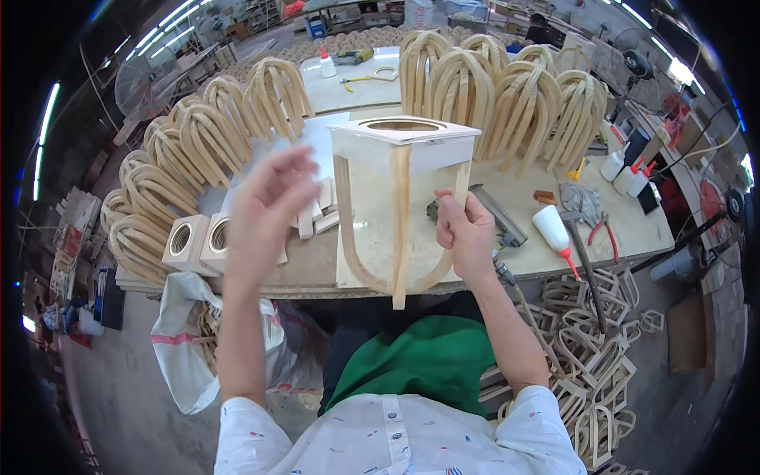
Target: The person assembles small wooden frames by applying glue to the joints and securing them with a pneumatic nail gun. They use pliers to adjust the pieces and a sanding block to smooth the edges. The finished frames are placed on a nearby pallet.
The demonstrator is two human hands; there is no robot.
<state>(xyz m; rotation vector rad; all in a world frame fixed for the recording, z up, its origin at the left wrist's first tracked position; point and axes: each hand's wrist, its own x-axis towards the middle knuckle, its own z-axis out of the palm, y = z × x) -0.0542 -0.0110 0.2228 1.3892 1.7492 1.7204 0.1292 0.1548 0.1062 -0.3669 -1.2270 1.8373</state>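
Observation:
My right hand is closed round one leg of a wooden stool-like frame, holding it up in front of me. The frame has a square pale block with a round opening on top, and curved legs that meet at the bottom. Motion blurs my left hand, raised to the left of the frame with its fingers apart; it touches nothing that I can see. Behind that hand lie several short wooden pieces. Two square blocks with round holes stand at the left by my forearm.
Curved wooden frames line the workbench at left and more stand at back right. At right are a nail gun, glue bottle, pliers and grey glove. A white sack and heaped wooden parts flank me below.

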